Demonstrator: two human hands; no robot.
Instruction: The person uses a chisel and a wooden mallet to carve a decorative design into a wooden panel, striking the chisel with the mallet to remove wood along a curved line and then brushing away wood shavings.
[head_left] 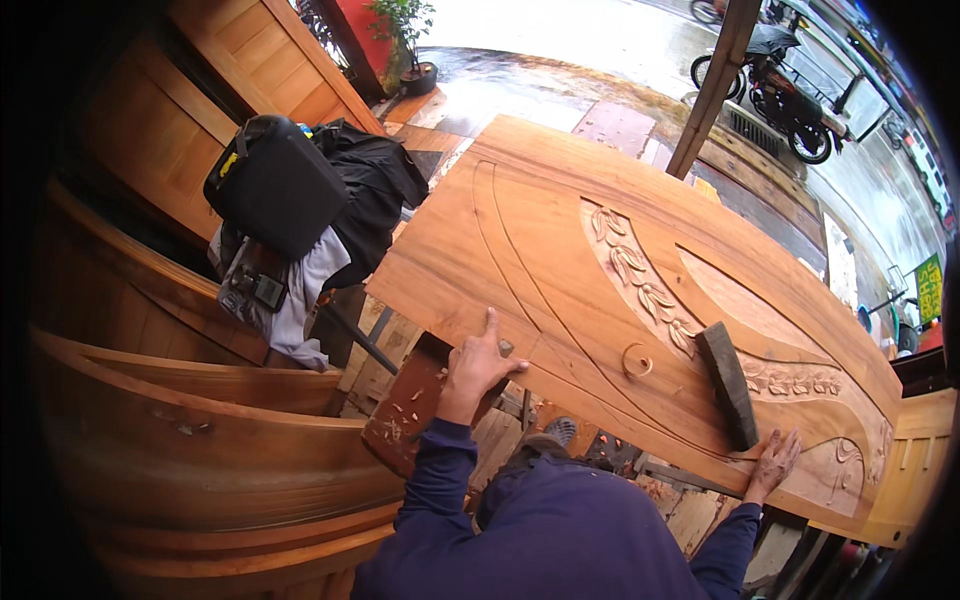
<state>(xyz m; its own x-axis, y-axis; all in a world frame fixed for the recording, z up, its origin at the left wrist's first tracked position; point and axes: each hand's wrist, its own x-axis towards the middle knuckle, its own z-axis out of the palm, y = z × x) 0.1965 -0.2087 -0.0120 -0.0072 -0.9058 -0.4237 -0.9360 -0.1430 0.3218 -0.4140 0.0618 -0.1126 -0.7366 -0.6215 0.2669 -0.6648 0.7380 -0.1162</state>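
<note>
A large carved wooden door panel (pixel 560 270) lies flat in front of me, with leaf and flower relief along its curved bands. At the panel's near left edge rests my left hand (pixel 478 368), index finger and thumb stretched apart, the other fingers partly hidden. My right hand (pixel 775 465) lies flat on the near right edge, fingers extended, holding nothing. Just beyond it a dark, worn wooden block (pixel 728 385) sits across the panel. A curled wood shaving (pixel 637 360) lies left of the block. Beside my left hand shows a small rounded wooden end (pixel 505 348), mostly hidden.
Left of me lean several wooden door panels (pixel 220 440). A black case (pixel 275 188) sits on dark and grey cloths at the back left. A brown board (pixel 390 430) with shavings is below my left hand. A wooden post (pixel 712 90) stands beyond the panel; motorcycles (pixel 785 95) are outside.
</note>
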